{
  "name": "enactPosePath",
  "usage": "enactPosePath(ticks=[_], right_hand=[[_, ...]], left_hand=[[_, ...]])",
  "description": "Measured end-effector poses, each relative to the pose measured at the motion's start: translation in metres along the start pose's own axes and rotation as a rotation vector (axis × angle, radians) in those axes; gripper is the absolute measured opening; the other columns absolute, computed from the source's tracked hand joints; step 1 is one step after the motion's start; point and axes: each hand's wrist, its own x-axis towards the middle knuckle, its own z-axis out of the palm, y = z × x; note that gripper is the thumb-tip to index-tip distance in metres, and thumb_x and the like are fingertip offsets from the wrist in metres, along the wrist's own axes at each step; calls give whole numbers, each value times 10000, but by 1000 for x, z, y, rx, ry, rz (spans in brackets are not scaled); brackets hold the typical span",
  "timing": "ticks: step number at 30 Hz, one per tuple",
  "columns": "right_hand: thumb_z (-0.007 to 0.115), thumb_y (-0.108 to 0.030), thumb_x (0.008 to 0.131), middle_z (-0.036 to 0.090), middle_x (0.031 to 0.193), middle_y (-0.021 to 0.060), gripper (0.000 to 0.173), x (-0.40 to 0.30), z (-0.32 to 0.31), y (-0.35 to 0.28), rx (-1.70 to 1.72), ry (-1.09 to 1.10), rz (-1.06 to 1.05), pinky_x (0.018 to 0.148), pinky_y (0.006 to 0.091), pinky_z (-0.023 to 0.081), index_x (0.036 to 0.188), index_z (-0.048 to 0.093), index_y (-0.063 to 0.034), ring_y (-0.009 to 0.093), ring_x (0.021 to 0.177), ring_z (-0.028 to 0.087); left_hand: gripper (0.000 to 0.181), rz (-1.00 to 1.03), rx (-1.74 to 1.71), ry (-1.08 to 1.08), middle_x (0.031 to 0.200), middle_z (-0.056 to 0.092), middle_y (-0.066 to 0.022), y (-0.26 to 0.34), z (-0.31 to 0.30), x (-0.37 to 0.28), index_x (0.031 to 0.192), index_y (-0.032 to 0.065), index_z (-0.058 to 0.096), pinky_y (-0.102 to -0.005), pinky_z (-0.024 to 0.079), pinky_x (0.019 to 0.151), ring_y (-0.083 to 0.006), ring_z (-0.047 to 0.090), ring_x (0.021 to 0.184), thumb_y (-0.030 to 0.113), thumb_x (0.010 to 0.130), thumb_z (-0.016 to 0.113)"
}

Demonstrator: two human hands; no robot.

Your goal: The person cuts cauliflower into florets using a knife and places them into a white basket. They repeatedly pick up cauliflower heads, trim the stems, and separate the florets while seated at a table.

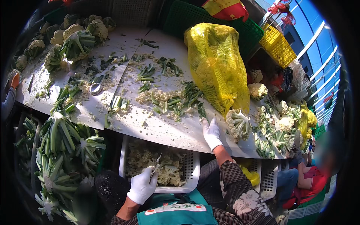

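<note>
My left hand (pixel 143 184), in a white glove, grips a small knife (pixel 158 159) with its blade pointing up. Beneath the blade, a white plastic crate (pixel 194 171) holds cut cauliflower florets (pixel 170 170). My right hand (pixel 212 133), also gloved in white, lies on the white tabletop (pixel 168 136) near its front edge, fingers apart and holding nothing. Its fingertips are by some green leaf trimmings (pixel 201 109). Just right of it sits a trimmed cauliflower head (pixel 238 123). Behind stands a yellow mesh bag (pixel 216 64) filled with cauliflower.
Whole cauliflowers (pixel 77 42) are piled at the back left. A metal ring (pixel 95 88), possibly a tape roll, lies among scraps. Leafy stalks (pixel 57 140) fill the lower left. More cauliflower (pixel 284 123) is heaped right. A person in red (pixel 312 180) sits at right; another's orange-gloved hand (pixel 15 81) shows far left.
</note>
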Motion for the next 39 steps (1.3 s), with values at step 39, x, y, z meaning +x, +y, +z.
enactPosePath(ticks=[39], right_hand=[[538,-758,845,404,1498,255,1079,161,125,-366,748,-259,-758,1103,328,350,1539,210,0,341,1378,414]], left_hand=[[294,-740,-353,-174,838,700,-167,-5,-31,30,1173,78,658,-327,535,699,-268,707,760,209,909,648]])
